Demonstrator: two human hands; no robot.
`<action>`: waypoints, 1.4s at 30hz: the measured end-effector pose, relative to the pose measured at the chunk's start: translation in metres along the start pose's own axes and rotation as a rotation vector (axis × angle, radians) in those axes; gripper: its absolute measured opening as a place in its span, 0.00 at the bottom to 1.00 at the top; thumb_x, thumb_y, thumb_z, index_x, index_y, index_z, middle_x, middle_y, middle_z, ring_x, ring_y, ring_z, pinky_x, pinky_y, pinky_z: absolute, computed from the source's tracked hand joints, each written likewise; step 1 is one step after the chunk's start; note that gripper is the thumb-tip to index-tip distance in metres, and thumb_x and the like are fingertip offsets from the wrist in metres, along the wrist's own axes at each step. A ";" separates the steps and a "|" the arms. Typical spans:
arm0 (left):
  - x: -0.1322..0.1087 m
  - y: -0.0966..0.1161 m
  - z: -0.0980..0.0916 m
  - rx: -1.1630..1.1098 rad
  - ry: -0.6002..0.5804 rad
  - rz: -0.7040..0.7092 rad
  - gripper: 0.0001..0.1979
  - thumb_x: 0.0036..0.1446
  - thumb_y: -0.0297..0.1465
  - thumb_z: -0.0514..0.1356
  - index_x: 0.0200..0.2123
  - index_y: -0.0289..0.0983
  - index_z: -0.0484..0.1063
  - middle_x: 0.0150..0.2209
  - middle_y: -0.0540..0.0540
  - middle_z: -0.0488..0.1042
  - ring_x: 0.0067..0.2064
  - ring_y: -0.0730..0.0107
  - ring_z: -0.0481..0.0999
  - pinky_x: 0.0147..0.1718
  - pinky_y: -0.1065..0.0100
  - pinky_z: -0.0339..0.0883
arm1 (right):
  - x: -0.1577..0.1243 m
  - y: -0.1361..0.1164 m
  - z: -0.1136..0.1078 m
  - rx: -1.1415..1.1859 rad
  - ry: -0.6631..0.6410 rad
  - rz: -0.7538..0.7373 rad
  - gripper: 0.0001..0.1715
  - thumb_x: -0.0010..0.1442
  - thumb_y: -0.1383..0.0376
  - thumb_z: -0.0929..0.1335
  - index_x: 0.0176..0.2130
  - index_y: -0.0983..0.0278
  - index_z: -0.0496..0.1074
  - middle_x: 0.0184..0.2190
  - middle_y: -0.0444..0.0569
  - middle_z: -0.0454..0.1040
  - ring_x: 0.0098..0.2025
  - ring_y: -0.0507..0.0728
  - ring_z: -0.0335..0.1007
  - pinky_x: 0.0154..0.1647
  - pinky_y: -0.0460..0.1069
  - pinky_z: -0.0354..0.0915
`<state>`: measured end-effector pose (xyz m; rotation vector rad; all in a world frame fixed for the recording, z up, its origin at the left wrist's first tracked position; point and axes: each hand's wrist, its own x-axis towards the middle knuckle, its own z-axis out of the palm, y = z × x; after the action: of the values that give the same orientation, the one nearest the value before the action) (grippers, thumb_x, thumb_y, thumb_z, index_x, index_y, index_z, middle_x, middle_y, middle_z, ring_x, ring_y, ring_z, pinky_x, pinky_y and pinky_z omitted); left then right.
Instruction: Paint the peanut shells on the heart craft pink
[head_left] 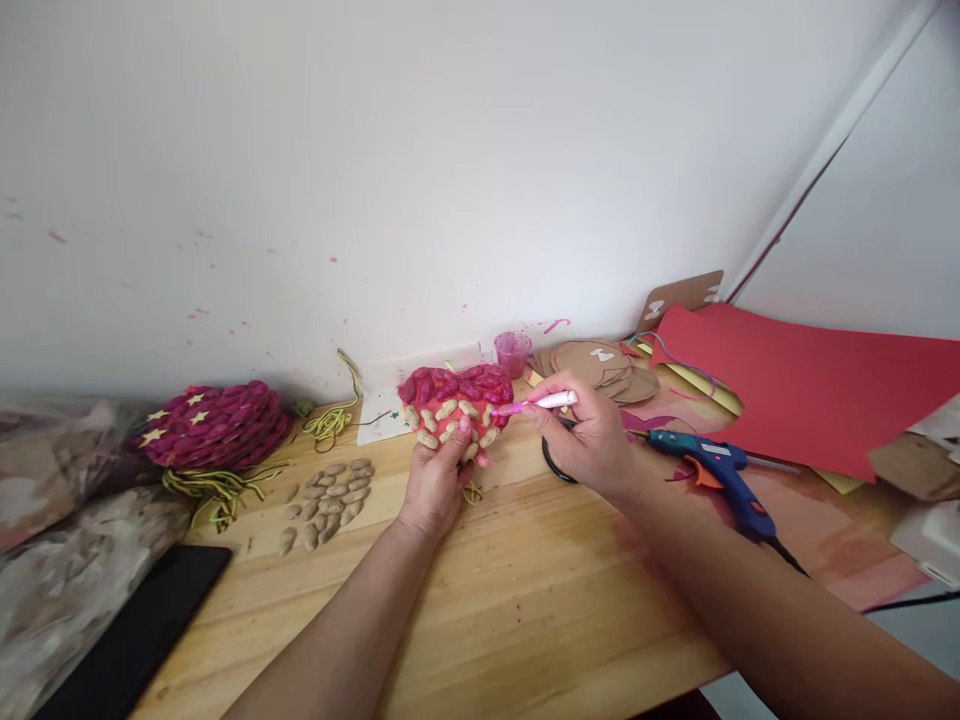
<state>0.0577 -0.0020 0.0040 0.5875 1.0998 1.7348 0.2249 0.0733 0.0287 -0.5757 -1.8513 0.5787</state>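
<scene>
My left hand [439,485] grips the lower edge of a red card [429,408] covered with peanuts, thumb on its front. The peanuts along its top are coated in glossy magenta paint, while those lower down are bare tan. Pinched in my right hand [585,435] is a white-handled paintbrush [551,401], its pink-stained end against the peanuts at the card's right side. Just behind stands a clear cup [513,353] smeared with pink paint. A loose group of unpainted peanuts [330,500] lies on the table left of my left hand.
At left are a stack of painted peanut pieces [217,425] with yarn tassels, plastic bags [82,590] and a black phone-like slab [142,635]. To the right lie cardboard cutouts [600,370], a blue glue gun [720,470] and red sheets [810,380]. A pink-spattered wall [375,180] borders the table.
</scene>
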 end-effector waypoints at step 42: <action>0.009 -0.008 -0.001 -0.056 -0.153 0.210 0.22 0.53 0.44 0.73 0.45 0.36 0.80 0.50 0.38 0.82 0.48 0.55 0.83 0.38 0.64 0.78 | 0.003 0.008 -0.004 0.149 -0.019 0.133 0.07 0.65 0.58 0.71 0.41 0.58 0.73 0.32 0.45 0.73 0.31 0.53 0.68 0.30 0.49 0.63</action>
<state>0.0572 0.0069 -0.0046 0.8109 0.9058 1.8586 0.2284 0.0820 0.0272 -0.5976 -1.7788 0.8059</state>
